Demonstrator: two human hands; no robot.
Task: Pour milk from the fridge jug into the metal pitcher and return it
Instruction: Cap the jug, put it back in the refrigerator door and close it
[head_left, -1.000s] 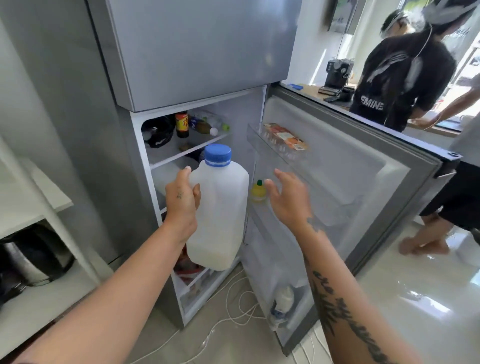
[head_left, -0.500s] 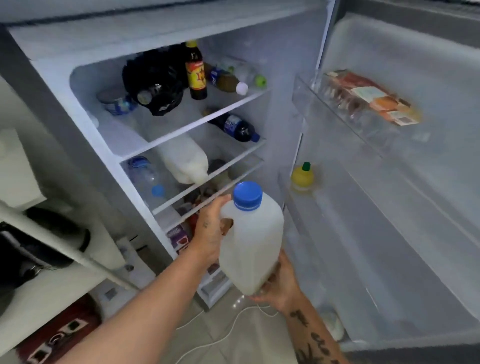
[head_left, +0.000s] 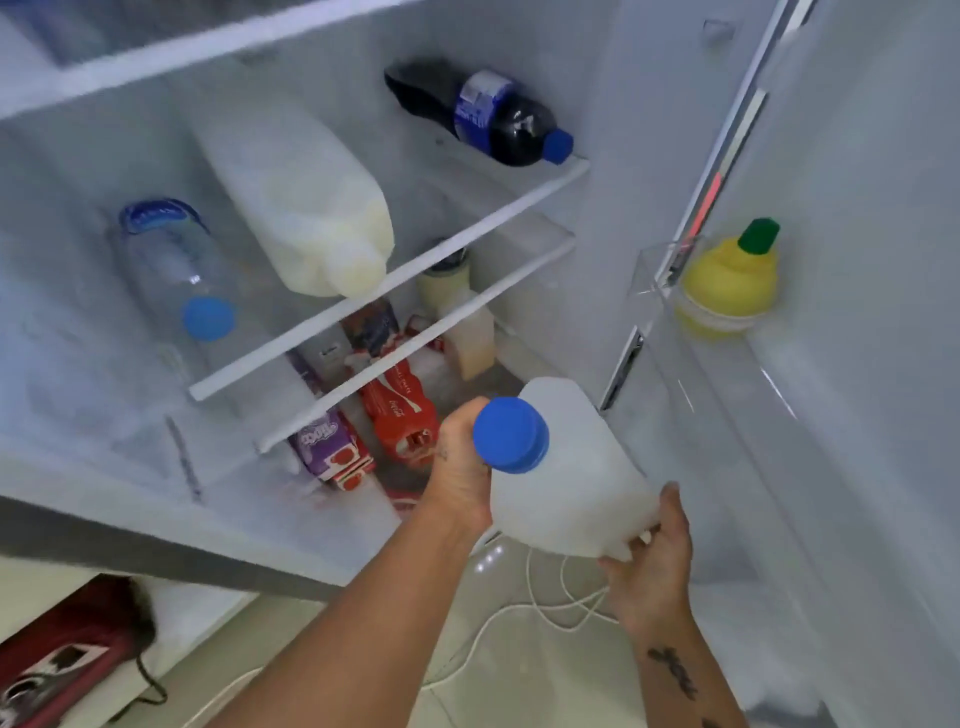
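While the fridge stands open, I am holding the translucent white plastic milk jug (head_left: 566, 483) with its blue screw cap (head_left: 510, 435) in front of the lower shelves.

My left hand (head_left: 460, 475) is gripping the jug at the handle side, fingers closed round it; my right hand (head_left: 652, 564) is cupping its base from beneath. The jug is tilting toward me, just beside the door shelf (head_left: 727, 374) carrying a yellow lemon-shaped bottle (head_left: 730, 280).
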